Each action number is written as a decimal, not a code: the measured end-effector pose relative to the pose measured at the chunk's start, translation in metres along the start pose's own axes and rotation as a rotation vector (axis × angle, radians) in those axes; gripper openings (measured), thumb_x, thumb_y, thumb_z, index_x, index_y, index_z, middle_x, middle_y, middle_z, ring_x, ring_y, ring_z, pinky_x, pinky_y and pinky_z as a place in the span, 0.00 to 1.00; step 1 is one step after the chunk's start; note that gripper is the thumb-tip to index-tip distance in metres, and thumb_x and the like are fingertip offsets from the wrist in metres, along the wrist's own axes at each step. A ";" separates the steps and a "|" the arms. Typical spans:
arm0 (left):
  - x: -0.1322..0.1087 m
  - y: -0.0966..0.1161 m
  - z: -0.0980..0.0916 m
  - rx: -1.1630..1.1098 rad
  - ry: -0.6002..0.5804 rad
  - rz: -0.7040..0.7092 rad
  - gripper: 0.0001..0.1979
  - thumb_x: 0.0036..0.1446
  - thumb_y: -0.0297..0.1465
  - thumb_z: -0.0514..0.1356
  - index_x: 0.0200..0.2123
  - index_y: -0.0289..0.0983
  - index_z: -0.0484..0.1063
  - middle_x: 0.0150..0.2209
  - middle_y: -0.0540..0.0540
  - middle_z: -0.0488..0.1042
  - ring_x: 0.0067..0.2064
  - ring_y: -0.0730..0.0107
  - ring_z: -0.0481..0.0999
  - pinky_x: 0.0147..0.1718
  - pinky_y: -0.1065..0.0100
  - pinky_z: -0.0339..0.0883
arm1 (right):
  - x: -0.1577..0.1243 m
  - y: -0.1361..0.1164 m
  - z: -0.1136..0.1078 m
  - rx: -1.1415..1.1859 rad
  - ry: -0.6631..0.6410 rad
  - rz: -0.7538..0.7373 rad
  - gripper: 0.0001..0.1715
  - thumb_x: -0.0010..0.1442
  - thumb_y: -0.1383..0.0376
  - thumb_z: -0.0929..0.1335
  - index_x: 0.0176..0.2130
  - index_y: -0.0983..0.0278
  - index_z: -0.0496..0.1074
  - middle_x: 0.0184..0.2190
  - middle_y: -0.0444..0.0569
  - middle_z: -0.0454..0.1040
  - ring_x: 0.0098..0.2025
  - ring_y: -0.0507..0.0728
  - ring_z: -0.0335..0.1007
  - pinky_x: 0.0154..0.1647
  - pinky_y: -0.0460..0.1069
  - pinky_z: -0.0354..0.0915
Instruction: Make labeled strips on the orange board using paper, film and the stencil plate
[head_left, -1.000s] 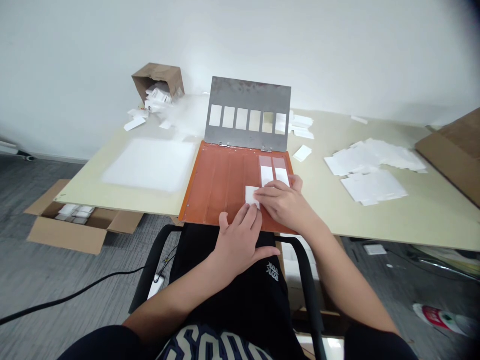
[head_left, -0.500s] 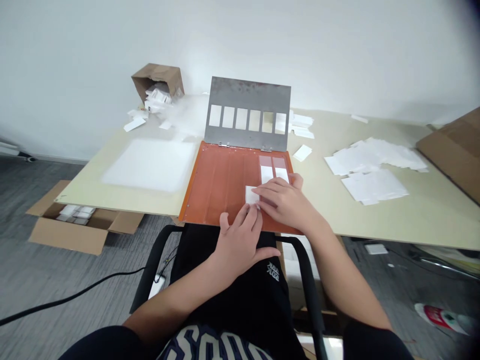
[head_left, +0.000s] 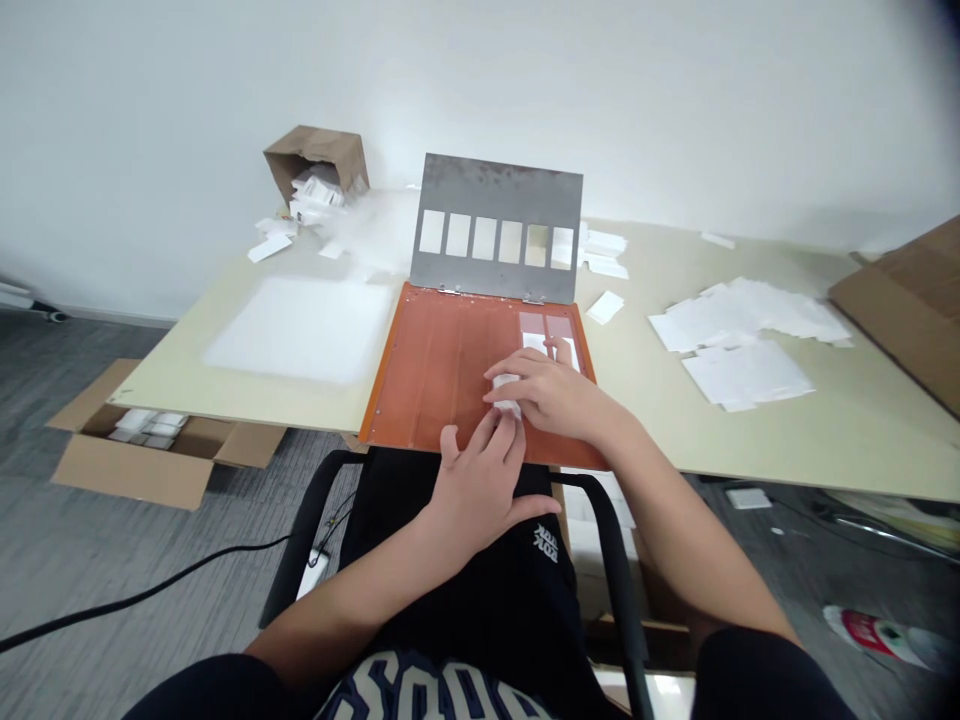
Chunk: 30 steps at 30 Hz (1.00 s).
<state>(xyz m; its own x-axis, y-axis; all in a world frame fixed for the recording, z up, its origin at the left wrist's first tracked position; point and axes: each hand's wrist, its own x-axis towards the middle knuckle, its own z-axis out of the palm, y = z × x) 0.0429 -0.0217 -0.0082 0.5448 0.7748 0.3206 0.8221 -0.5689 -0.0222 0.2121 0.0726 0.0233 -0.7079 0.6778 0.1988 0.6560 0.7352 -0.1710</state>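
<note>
A small white card (head_left: 507, 386) lies on the orange base (head_left: 420, 370) of a hinged board. My right hand (head_left: 559, 395) reaches over it from the right, fingers stretched across the card and partly covering it. From the near side, my left hand (head_left: 476, 490) touches the card's lower edge with its fingertips, thumb spread away. Two pale pink panels (head_left: 546, 324) with white cards partly under my right hand are at the base's right side. The raised grey lid (head_left: 499, 185) has a row of several rectangular openings.
White sheets (head_left: 750, 340) are spread on the table (head_left: 652, 430) at right, beside a cardboard box (head_left: 907, 300). A tipped box (head_left: 319, 150) of white pieces stands back left. Another open box (head_left: 142, 475) sits on the floor. Black chair arms (head_left: 611, 560) flank my lap.
My right hand has shifted slightly left and its fingers now spread further over the white card. My left hand stays almost in place.
</note>
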 end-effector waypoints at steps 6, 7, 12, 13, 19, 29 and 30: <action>-0.001 -0.001 0.001 -0.022 0.012 -0.004 0.43 0.63 0.58 0.35 0.61 0.33 0.66 0.64 0.38 0.67 0.63 0.52 0.64 0.53 0.51 0.58 | 0.002 0.001 0.000 -0.014 0.006 -0.002 0.23 0.59 0.76 0.61 0.39 0.56 0.79 0.51 0.48 0.76 0.51 0.63 0.69 0.54 0.67 0.51; -0.001 -0.001 0.001 -0.027 0.013 -0.005 0.43 0.63 0.58 0.35 0.61 0.33 0.66 0.63 0.38 0.67 0.63 0.52 0.64 0.53 0.51 0.58 | 0.002 0.001 0.000 -0.012 0.009 -0.008 0.24 0.59 0.77 0.61 0.40 0.56 0.79 0.51 0.48 0.76 0.51 0.62 0.69 0.54 0.67 0.51; 0.000 -0.001 0.001 -0.043 0.004 -0.009 0.43 0.62 0.59 0.38 0.61 0.33 0.66 0.63 0.37 0.67 0.62 0.50 0.64 0.53 0.50 0.58 | 0.006 0.002 0.001 -0.006 0.006 -0.055 0.26 0.59 0.77 0.60 0.41 0.56 0.80 0.51 0.50 0.76 0.51 0.62 0.68 0.53 0.64 0.52; 0.000 -0.002 0.001 -0.043 0.001 -0.009 0.43 0.62 0.59 0.38 0.62 0.33 0.66 0.63 0.37 0.67 0.62 0.50 0.64 0.53 0.50 0.59 | 0.006 0.003 0.001 -0.008 0.005 -0.061 0.25 0.59 0.77 0.60 0.40 0.57 0.80 0.50 0.50 0.76 0.51 0.62 0.68 0.52 0.64 0.52; -0.001 -0.002 0.000 -0.049 -0.006 -0.006 0.43 0.62 0.59 0.36 0.62 0.32 0.65 0.64 0.37 0.66 0.62 0.52 0.64 0.52 0.49 0.60 | 0.008 0.003 0.002 -0.026 0.045 -0.065 0.23 0.58 0.78 0.60 0.36 0.58 0.79 0.48 0.48 0.78 0.49 0.61 0.69 0.52 0.62 0.52; 0.000 -0.003 0.000 -0.061 -0.024 -0.006 0.44 0.62 0.59 0.36 0.62 0.33 0.66 0.64 0.35 0.66 0.63 0.50 0.64 0.53 0.50 0.59 | 0.010 0.004 0.000 -0.028 0.025 -0.035 0.18 0.60 0.75 0.61 0.34 0.59 0.78 0.48 0.48 0.78 0.49 0.61 0.70 0.53 0.63 0.52; 0.000 -0.003 -0.001 -0.062 -0.024 -0.007 0.44 0.62 0.59 0.36 0.62 0.33 0.66 0.64 0.35 0.66 0.63 0.50 0.64 0.53 0.50 0.59 | 0.009 0.004 -0.002 -0.019 0.022 -0.023 0.16 0.61 0.73 0.62 0.36 0.59 0.78 0.48 0.48 0.78 0.49 0.61 0.71 0.53 0.63 0.52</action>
<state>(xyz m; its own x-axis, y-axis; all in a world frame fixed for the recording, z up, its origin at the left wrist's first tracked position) 0.0406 -0.0205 -0.0075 0.5434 0.7850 0.2975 0.8146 -0.5787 0.0393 0.2088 0.0814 0.0263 -0.7169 0.6602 0.2240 0.6447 0.7501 -0.1474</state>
